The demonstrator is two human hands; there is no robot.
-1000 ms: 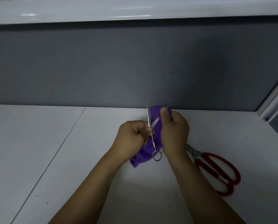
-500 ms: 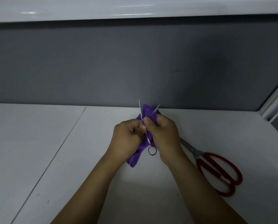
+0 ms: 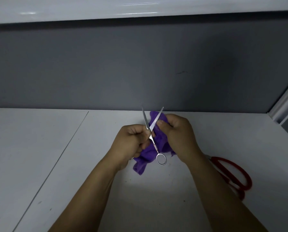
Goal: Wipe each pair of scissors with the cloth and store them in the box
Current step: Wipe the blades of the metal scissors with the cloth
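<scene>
My left grip (image 3: 131, 143) clasps open scissors (image 3: 155, 145) near the pivot, and my right grip (image 3: 178, 136) pinches a cloth (image 3: 145, 156) against one blade, above the bench (image 3: 39, 148).

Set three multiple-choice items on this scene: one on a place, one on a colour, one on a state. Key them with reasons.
1. Where do the red-handled scissors lie?
A. on the table, right of the right hand
B. in a box
C. on the floor
2. The colour of the cloth?
A. green
B. purple
C. white
3. The blades of the silver scissors are
A. shut together
B. wrapped from sight
C. spread apart
Key: A, they lie flat beside that hand's wrist; B, the bunched fabric is purple; C, the tips form a V above the left hand.
</scene>
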